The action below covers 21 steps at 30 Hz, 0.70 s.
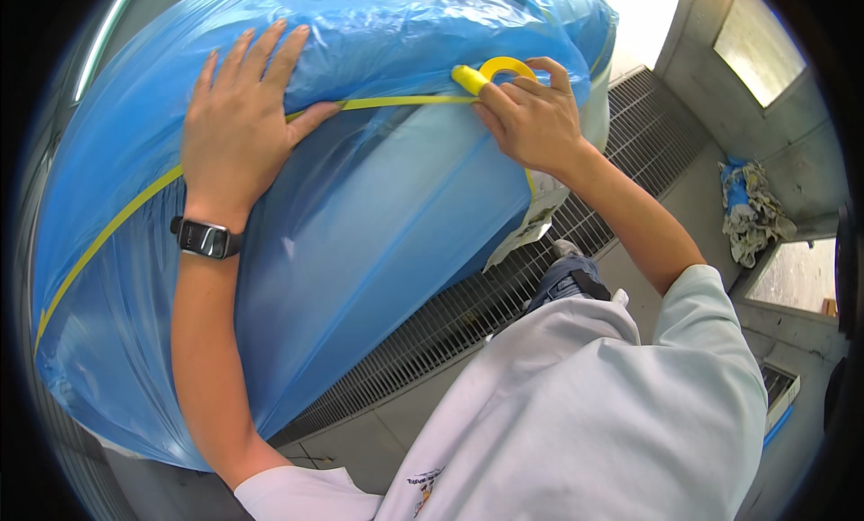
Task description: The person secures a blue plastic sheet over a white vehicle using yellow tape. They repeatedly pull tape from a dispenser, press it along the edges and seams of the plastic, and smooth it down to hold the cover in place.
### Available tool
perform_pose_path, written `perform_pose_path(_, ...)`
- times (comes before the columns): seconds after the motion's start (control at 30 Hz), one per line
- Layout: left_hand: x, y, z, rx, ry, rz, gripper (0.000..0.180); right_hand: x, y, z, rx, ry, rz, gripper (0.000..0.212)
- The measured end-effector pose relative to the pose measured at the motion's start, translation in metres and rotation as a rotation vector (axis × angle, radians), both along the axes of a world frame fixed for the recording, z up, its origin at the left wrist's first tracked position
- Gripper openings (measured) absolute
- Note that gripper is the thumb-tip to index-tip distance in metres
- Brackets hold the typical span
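Left hand (236, 130): flat on the blue plastic sheet (360, 206), fingers spread wide, thumb tip at the yellow tape strip (409, 101)
Right hand (533, 116): closed around the yellow tape roll (468, 80)
Tape roll: in the right hand's grip, to the right of the left hand
Tape strip: stretches between both hands, passes under the left hand, curves down to its left
Watch (207, 239): on the wrist, just below the left hand
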<state>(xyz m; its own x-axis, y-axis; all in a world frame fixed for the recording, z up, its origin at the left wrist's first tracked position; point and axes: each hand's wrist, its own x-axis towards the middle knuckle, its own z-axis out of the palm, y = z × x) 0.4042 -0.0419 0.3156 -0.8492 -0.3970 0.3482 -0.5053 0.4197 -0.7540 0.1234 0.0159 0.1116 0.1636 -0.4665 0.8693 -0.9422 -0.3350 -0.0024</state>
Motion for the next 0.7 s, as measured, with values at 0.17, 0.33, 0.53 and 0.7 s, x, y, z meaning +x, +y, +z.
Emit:
perform_pose_path(0.17, 0.0, -0.003, 0.001, 0.005, -0.011, 0.012, 0.079, -0.012, -0.004, -0.019, 0.084, -0.146, -0.003, 0.018)
perform_pose_path(0.33, -0.009, -0.002, -0.005, -0.028, -0.03, 0.032, 0.081, -0.007, -0.008, -0.02, 0.068, -0.205, 0.037, 0.015)
perform_pose_path(0.53, -0.061, -0.013, -0.037, 0.008, -0.047, 0.004, 0.088, -0.005, -0.01, -0.014, 0.076, -0.219, 0.016, 0.016)
perform_pose_path(0.7, -0.095, -0.024, -0.054, 0.081, -0.099, -0.029, 0.092, -0.003, -0.01, -0.013, 0.067, -0.225, 0.007, 0.016)
